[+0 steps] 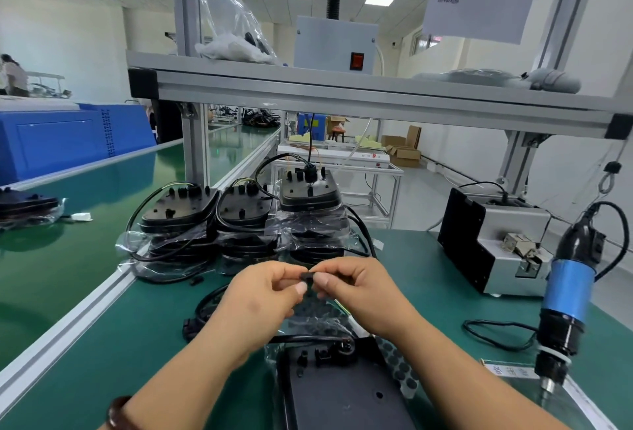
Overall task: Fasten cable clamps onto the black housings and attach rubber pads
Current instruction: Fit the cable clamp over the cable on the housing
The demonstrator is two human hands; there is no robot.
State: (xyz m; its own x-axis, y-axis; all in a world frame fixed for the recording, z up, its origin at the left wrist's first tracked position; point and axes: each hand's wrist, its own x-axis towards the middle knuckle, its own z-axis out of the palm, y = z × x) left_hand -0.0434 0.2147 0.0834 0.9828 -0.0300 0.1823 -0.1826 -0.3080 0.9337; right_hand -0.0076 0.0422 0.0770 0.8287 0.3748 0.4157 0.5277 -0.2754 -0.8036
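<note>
- Black housing (342,395): lies on the bench (102,344) below the forearms. Small black fittings stand at its far end; whether any is a fastened clamp cannot be told.
- Small black part (307,275): held in the air beyond the housing's far end, between both hands. Clamp or pad, too small to tell.
- Left hand (263,292): grip pinches the part's left side between thumb and forefinger.
- Right hand (356,287): grip pinches the right side likewise, other fingers curled.
- Pad sheet (399,366): rows of round grey pads, just beside the housing's right edge; many unused.
- Stacked housings (239,213): three cabled piles in clear wrap at the bench's back.
- Screwdriver (568,292): hangs at right, untouched.
- Progress, judged: this housing is unfinished, with the held part not yet seated and the pads probably still to be stuck on.
</note>
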